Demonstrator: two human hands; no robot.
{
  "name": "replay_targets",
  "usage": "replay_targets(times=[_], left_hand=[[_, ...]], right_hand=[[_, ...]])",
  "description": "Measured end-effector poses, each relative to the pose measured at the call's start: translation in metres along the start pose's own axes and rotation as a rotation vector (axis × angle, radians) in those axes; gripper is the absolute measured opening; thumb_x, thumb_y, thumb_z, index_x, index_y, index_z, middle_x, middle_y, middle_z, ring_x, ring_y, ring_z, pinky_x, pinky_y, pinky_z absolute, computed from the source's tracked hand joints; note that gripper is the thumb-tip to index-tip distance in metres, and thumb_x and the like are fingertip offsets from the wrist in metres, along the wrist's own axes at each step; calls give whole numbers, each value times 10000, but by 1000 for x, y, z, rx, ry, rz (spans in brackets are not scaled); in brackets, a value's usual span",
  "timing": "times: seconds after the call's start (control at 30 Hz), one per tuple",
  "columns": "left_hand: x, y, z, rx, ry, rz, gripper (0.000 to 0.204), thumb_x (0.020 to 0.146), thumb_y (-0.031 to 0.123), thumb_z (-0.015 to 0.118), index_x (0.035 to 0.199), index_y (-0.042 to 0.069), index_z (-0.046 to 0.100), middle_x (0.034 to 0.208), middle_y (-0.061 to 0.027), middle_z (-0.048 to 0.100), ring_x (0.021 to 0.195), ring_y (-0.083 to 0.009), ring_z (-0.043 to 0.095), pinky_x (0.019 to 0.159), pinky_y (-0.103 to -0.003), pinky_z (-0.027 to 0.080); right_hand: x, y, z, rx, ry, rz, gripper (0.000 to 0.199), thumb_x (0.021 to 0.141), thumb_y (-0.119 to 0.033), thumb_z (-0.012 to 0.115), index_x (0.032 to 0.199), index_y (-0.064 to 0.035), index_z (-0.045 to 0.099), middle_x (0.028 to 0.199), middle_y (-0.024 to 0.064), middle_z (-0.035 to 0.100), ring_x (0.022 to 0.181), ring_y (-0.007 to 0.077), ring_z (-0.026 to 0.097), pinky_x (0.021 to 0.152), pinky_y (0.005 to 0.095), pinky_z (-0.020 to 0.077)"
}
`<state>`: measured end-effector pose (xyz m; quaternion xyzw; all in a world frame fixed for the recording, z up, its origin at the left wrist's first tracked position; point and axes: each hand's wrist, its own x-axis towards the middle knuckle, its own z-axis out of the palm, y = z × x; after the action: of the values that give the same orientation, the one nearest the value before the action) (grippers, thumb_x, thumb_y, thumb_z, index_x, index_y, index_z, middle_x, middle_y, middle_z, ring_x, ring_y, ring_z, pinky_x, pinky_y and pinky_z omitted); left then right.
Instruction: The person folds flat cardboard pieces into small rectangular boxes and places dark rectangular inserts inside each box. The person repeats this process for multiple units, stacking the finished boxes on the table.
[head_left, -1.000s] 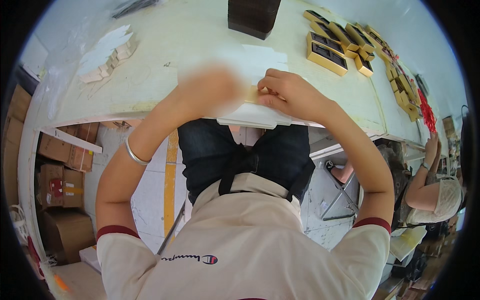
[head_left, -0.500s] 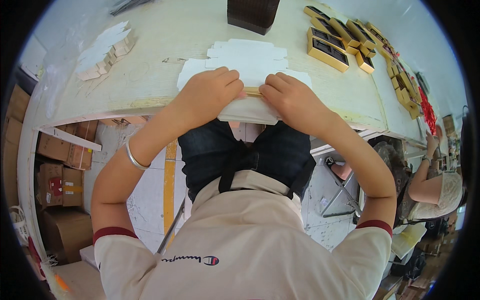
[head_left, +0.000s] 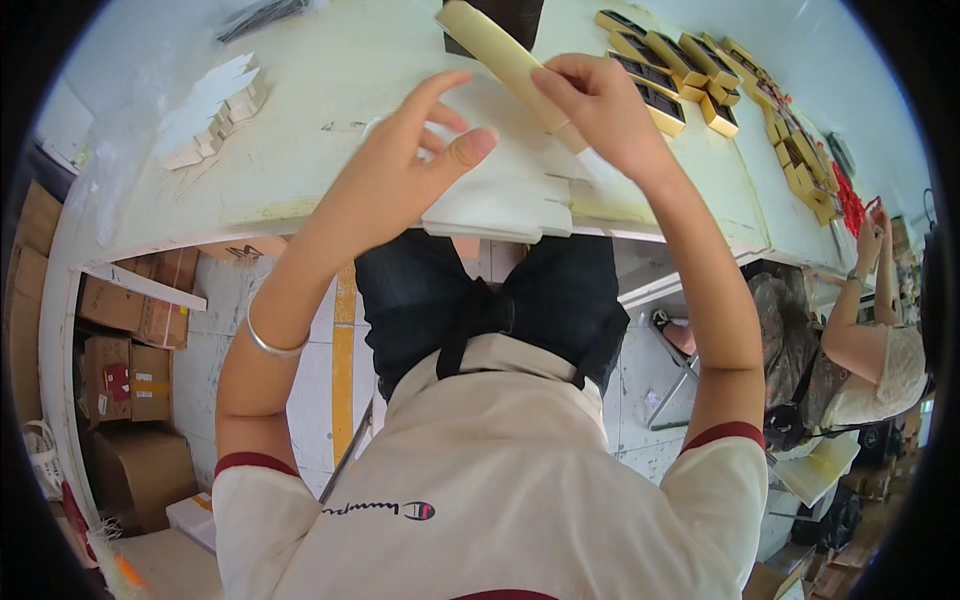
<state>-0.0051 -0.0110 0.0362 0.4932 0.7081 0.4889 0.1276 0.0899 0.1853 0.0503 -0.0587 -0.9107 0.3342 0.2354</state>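
My right hand (head_left: 600, 110) grips a long cream-coloured folded strip of card (head_left: 505, 62) and holds it raised and slanted over the table. My left hand (head_left: 415, 160) hovers beside it with fingers spread and nothing in it. Beneath both hands a stack of flat white die-cut card blanks (head_left: 500, 200) lies at the near edge of the pale table (head_left: 330, 80).
Small white folded pieces (head_left: 215, 115) are piled at the left. A dark box (head_left: 495, 20) stands at the back. Gold-and-black boxes (head_left: 680, 70) line the right side. Another person (head_left: 870, 330) sits at the right. Brown cartons (head_left: 125, 370) sit under the table.
Both hands were pressed down on the white blanks at the table edge. Now my right hand has lifted a cream strip, and my left hand has risen and spread its fingers.
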Motion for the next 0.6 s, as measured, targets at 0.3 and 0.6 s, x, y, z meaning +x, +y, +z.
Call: replay_targets(times=[0.3,0.6], left_hand=[[25,-27,5,-185,109,104,672,895,79,483,1472,213,165,1298,-81,428,985,-143,501,859,-263,422],[49,-39,-20,-37,-595,-181,726,773,121,508,1459,164,273,1297,-107,480,1063,-169,488,901,-294,405]], right_hand=[[-44,-16,4,-159,-65,-619,394,796,-218,669,1147,-56,596,1246,164,509,1088,331,511,888,379,433],[-71,7,-9,-397,-64,-690,159,742,-125,657,865,-36,615,924,124,619,915,293,592,811,384,455]])
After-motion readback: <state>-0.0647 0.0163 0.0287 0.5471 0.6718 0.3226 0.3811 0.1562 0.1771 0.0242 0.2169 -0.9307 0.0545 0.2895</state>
